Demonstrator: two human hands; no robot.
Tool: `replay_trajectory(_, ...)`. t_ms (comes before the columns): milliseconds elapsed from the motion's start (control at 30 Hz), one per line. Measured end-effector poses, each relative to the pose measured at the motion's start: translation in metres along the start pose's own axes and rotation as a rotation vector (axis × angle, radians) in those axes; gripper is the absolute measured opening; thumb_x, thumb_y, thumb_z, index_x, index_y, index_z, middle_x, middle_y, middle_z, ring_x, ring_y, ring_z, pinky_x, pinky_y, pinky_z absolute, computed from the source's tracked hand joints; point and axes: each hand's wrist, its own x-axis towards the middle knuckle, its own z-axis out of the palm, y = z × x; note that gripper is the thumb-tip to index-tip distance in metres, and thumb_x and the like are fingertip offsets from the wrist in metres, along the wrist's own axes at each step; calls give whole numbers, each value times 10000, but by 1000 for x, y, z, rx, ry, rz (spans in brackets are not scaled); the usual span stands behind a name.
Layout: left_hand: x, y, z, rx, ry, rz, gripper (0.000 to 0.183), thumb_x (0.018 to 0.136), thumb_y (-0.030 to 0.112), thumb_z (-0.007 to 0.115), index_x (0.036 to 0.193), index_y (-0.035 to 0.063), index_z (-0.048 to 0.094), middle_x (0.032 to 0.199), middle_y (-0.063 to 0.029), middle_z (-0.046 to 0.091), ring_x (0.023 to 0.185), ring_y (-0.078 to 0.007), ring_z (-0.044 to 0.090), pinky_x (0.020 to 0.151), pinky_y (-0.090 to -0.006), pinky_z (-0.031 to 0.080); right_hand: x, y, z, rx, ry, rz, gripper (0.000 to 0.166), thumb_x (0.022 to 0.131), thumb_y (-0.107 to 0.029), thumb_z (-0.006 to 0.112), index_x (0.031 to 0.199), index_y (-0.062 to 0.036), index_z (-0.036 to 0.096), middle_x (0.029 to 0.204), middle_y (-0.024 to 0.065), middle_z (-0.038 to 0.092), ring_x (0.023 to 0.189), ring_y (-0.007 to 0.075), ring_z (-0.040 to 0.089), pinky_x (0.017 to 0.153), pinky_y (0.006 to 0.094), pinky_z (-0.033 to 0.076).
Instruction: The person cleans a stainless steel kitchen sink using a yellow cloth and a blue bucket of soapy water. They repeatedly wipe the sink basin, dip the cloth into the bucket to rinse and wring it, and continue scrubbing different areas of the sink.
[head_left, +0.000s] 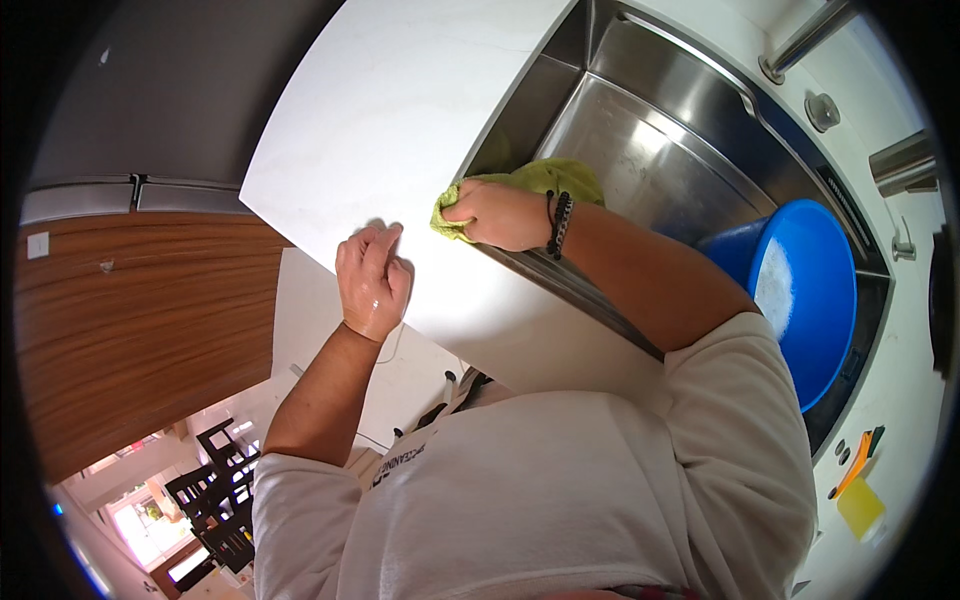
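My right hand, with dark bracelets at the wrist, grips a yellow-green cloth at the near left corner of a stainless steel sink. One bunched end of the cloth lies on the white countertop; the rest hangs over into the sink. To the left, my left hand is over the counter's edge, wet, its fingers loosely bent, the thumb apart, and nothing visible in it. A blue plastic bucket with white suds inside stands in the right part of the sink.
Metal faucet parts rise behind the sink. An orange-handled tool and a yellow sponge lie at the right. Left are a wooden cabinet panel and a dark grey appliance front. Dark chairs stand farther off.
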Motion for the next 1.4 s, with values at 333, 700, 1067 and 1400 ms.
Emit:
replay_trajectory(333,-2,-3,1,-41,19,-9,330,622,1,503,945,45,557,869,-135,500,789,-291,465,726,-363,379,-32,-20,-24,-210,-248,51,122,642,-51,491,743,-16,549,617,167,491,601,306,509,578,385,405)
replay_trajectory(700,-1,-13,-7,-269,-71,-6,356,645,-1,525,1001,-12,516,962,-170,505,872,-314,471,778,-376,378,-99,-83,-91,-429,174,903,205,751,-123,540,931,-27,534,758,172,575,729,294,563,638,341,439)
replay_trajectory(1067,16,-62,-18,-220,25,57,412,641,-17,530,1051,-8,486,982,-179,477,867,-318,451,778,-388,372,-32,-70,-50,-291,137,633,240,729,-79,538,965,-46,512,871,145,568,809,285,550,693,323,444)
replay_trajectory(1400,15,-64,-7,-168,21,19,414,654,-6,538,1063,-5,476,974,-175,480,873,-314,453,775,-382,376,3,-42,-22,153,277,825,264,727,-244,573,808,7,577,774,176,587,737,284,561,677,339,437)
